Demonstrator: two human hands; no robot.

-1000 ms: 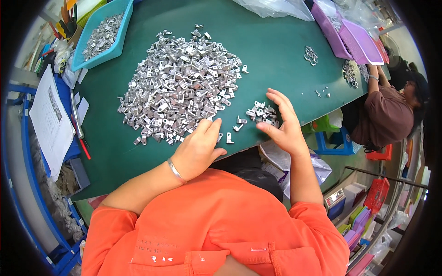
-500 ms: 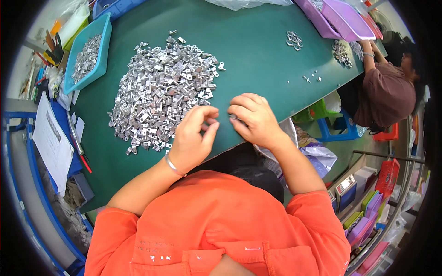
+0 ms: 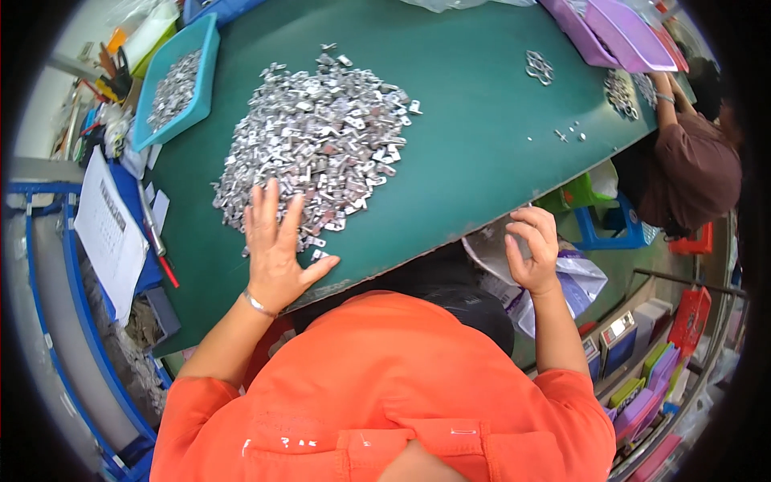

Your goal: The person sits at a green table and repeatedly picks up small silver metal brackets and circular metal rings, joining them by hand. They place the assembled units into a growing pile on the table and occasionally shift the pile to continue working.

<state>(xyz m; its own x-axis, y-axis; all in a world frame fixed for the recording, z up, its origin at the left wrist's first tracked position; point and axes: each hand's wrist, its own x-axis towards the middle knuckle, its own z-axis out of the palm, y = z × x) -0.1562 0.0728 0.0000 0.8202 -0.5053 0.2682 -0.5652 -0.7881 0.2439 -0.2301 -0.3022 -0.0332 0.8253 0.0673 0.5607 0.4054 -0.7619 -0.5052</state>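
A broad heap of small silver metal brackets with holes (image 3: 321, 136) lies on the green tabletop (image 3: 466, 153). My left hand (image 3: 277, 253) is at the heap's near edge, fingers spread and thumb stretched out to the right. Its fingertips reach onto the brackets, and a few loose ones lie beside the thumb. Past the table's near edge, my right hand (image 3: 536, 251) hangs above an open bag (image 3: 490, 253). Its fingers are loosely bent with the thumb apart, and nothing shows in them.
A turquoise tray (image 3: 205, 84) of similar parts stands at the far left. Metal rings (image 3: 539, 68) and a few tiny pieces (image 3: 572, 132) lie on the right. Purple baskets (image 3: 634, 40) stand at the far right, near a co-worker (image 3: 699, 169). A red-tipped pen (image 3: 167, 265) lies left.
My hands were close together in front of the heap. The left has moved left to the brackets and spread its fingers; the right has swung right, off the table, over the bag.
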